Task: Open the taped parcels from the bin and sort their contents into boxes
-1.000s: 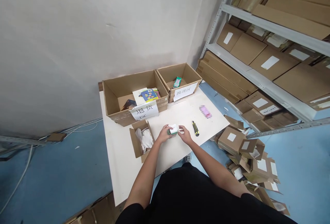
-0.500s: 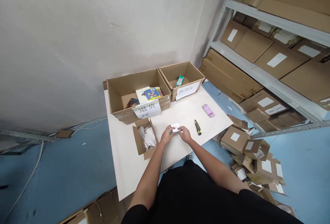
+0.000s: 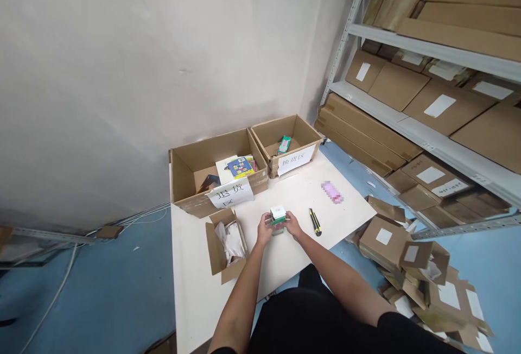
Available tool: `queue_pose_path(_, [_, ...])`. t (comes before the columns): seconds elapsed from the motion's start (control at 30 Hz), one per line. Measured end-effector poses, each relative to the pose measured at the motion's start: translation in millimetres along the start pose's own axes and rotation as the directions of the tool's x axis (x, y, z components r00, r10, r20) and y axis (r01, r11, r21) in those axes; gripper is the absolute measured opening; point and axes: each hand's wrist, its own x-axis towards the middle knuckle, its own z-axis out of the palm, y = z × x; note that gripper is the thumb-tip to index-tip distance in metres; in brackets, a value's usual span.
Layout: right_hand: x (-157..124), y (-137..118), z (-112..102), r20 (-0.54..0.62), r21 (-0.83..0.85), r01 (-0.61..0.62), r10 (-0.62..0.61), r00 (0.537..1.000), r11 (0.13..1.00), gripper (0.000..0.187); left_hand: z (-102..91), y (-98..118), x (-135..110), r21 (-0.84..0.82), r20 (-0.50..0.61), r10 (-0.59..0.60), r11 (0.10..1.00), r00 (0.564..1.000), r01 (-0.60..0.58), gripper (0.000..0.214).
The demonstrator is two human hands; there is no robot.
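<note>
A small green box [image 3: 279,219] with a white paper piece [image 3: 278,211] on its top is held between both my hands over the front of the white table [image 3: 195,299]. Its left side is gripped by the fingers of my left hand [image 3: 265,228], and my right hand [image 3: 292,225] closes on the right side. Right of my hands lies a black and yellow utility knife [image 3: 315,222]. To the left stands an open cardboard box [image 3: 217,259] with white paper and plastic inside. The print on the small box is too small to read.
Behind are a large labelled carton [image 3: 189,208] holding booklets [image 3: 241,166] and a smaller carton [image 3: 299,160] with a green pack [image 3: 284,144]. A pixelated pink item [image 3: 332,192] lies at right. Shelves [image 3: 391,96] and piled boxes [image 3: 378,234] stand beyond the table's right edge.
The view has shifted, so the table sits lower. The small box now shows its green side under the white top, and my hands have moved to its two sides.
</note>
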Motion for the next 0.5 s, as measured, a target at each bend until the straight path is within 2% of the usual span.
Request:
queue_pose_path(0.1, [30.7, -34.2, -14.5, 0.047, 0.047, 0.075, -0.077, 0.996, 0.996, 0.033, 9.4, 31.7, 26.6, 0.038, -0.045, 0.069, 0.997, 0.997, -0.067, 0.062])
queue_pose_path(0.17, [59.5, -68.7, -28.2, 0.078, 0.071, 0.146, -0.151, 0.985, 0.987, 0.033, 17.2, 64.6, 50.9, 0.058, -0.057, 0.153, 0.987, 0.987, -0.15, 0.062])
queue_pose_path(0.27, [113.0, -133.8, -49.9, 0.124, -0.001, 0.272, -0.269, 0.955, 0.962, 0.038, 29.1, 129.2, 96.6, 0.099, -0.071, 0.301, 0.951, 0.951, -0.293, 0.063])
queue_pose_path(0.4, [192.2, -221.4, -73.0, 0.166, -0.014, 0.454, -0.445, 0.88, 0.891, 0.043, 44.1, 221.8, 166.4, 0.157, -0.096, 0.463, 0.881, 0.881, -0.446, 0.063])
queue_pose_path(0.5, [246.9, -266.4, -82.8, 0.162, 0.026, 0.538, -0.535, 0.829, 0.843, 0.045, 57.4, 270.9, 215.6, 0.187, -0.138, 0.552, 0.83, 0.822, -0.526, 0.063])
